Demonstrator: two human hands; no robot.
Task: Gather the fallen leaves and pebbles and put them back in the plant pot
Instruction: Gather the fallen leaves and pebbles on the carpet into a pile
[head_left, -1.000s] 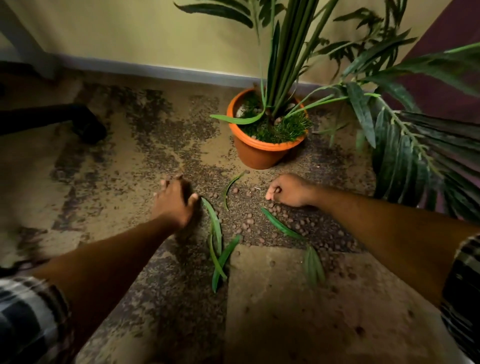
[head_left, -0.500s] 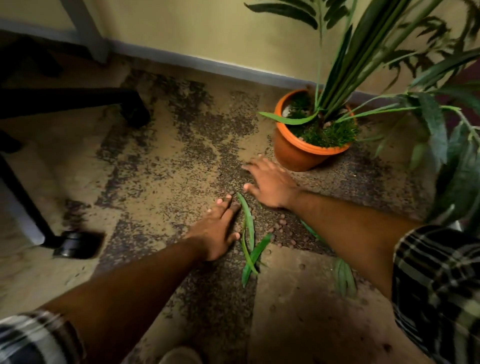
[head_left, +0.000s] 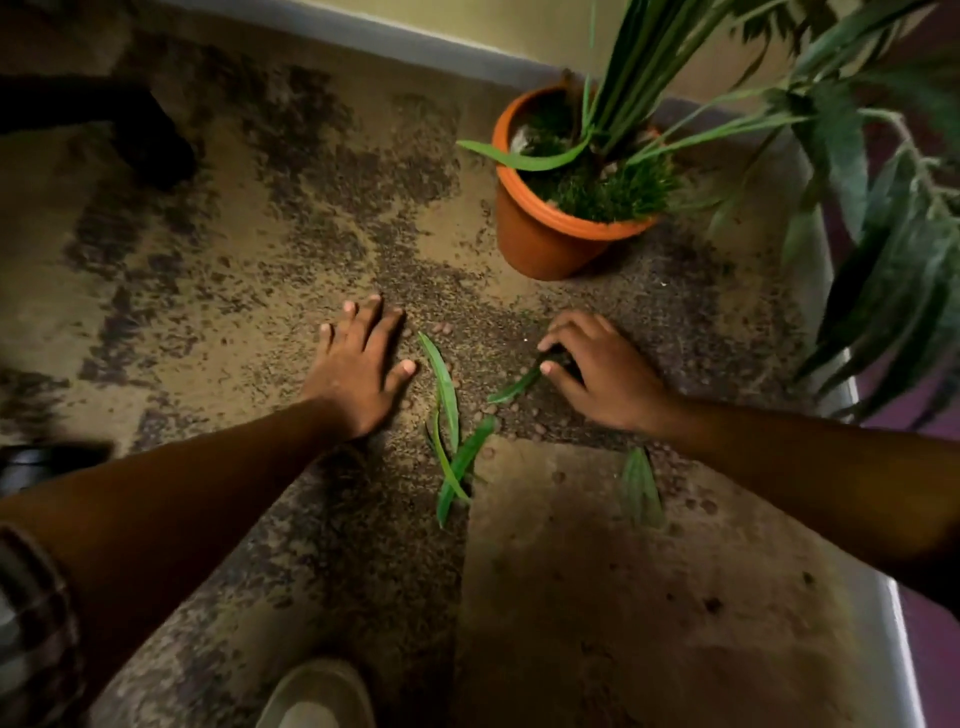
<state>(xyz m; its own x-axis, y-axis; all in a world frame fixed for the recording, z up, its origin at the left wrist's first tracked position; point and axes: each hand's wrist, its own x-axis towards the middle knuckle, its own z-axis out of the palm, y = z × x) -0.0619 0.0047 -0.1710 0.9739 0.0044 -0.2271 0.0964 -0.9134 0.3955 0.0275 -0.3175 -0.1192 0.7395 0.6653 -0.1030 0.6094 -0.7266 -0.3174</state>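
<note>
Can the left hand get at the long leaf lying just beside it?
Probably yes. The left hand lies flat on the floor with the long leaf just off its thumb side, and nothing lies between them.

The floor (head_left: 218, 291) is mottled tan with dark speckled patches. Three fallen leaves (head_left: 452, 441) lie crossed just right of the left hand (head_left: 358, 374), which rests flat on the floor. Pebbles (head_left: 443, 328) are scattered between both hands. An orange plant pot (head_left: 540, 244) stands beyond the right hand (head_left: 602, 371); another leaf (head_left: 641, 488) lies near that forearm.
</note>
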